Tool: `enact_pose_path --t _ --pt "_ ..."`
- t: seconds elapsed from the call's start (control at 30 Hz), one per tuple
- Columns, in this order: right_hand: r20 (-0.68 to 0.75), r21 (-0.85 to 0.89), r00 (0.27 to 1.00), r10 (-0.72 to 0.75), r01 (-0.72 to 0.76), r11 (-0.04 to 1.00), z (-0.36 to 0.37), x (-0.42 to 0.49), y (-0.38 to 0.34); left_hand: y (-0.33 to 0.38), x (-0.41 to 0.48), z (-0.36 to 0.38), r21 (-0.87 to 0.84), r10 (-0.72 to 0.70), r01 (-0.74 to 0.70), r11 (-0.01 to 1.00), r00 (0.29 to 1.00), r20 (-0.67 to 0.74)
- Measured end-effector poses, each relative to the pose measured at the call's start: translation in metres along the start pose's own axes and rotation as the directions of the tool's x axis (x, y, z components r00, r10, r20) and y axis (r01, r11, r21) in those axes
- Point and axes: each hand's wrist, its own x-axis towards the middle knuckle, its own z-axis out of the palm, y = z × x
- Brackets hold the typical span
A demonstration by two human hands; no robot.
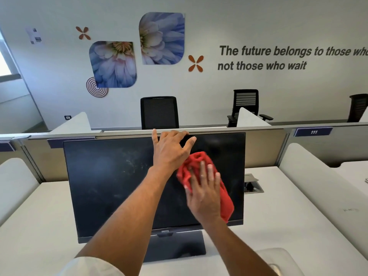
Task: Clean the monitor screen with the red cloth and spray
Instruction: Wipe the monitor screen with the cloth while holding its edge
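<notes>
A black monitor [111, 182] stands on a white desk, its dark screen smeared and dusty on the left half. My left hand [169, 150] grips the top edge of the monitor near its middle, fingers over the rim. My right hand [203, 190] presses a crumpled red cloth [226, 202] flat against the right half of the screen. Something pale and blurred [276, 261] sits at the bottom right edge; I cannot tell whether it is the spray bottle.
The monitor's grey stand [175, 246] rests on the white desk [39, 226]. A cable hatch [253, 186] is set in the desk to the right. White dividers [318, 176] flank the desk, with a partition and black office chairs [159, 112] behind.
</notes>
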Motion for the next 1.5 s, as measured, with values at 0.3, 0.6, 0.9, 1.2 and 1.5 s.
enact_pose_path --t 0.3,0.6,0.9,1.2,1.5 --pt "-0.017 0.104 0.874 0.485 -0.481 0.871 -0.020 0.021 0.072 0.001 0.000 0.000 0.009 0.011 -0.011 1.000 1.000 0.007" --pt "0.041 0.055 0.998 -0.047 0.045 0.997 0.009 -0.020 -0.012 -0.001 0.002 0.002 0.010 0.007 -0.007 1.000 1.000 0.011" --pt "0.019 0.083 0.888 0.459 -0.459 0.885 -0.006 -0.016 0.065 -0.003 0.002 0.001 0.016 0.039 -0.039 0.999 0.999 0.030" --pt "0.066 0.074 0.930 0.361 -0.365 0.928 0.000 -0.029 0.018 -0.003 0.002 0.001 0.005 0.017 -0.017 1.000 0.999 0.035" --pt "0.136 0.023 0.989 0.052 -0.056 0.998 0.019 -0.081 0.000 -0.005 0.002 0.003 0.001 0.032 -0.032 1.000 0.999 0.025"
